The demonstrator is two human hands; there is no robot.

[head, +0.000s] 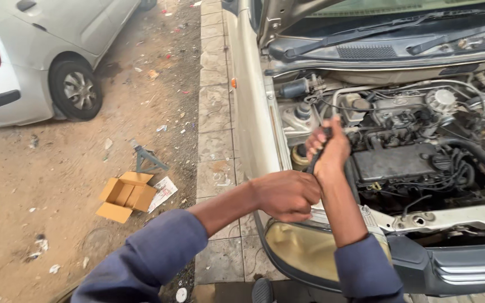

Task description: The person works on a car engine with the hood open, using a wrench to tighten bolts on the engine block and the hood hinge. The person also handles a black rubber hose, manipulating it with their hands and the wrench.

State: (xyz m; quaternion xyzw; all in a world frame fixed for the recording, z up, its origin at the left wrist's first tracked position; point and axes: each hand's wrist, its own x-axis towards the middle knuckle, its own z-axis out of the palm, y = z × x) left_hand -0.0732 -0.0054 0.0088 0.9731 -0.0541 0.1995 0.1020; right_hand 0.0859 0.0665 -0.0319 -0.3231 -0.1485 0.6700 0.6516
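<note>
At the far left, a silver car (35,62) is parked on the sandy ground, and an opened cardboard box (126,195) is lying near a small metal stand (146,160), just beside the paved strip (215,134). Further right, the left hand (286,195) is seen closed into a fist around the lower end of a dark, thin, hose-like part (316,157). Just above it, the right hand (328,148) is clenched on the upper end of the same part, so the part is held by both hands over the front left corner of the engine bay (411,146), close to the yellowed headlight (304,247). Whether this part is connected to something below cannot be told, because it is hidden by the hands. The hood is already raised and the engine is exposed. As a judgement, the work on this part is in its middle: the part is gripped, but it is neither clearly free nor clearly fitted.
</note>
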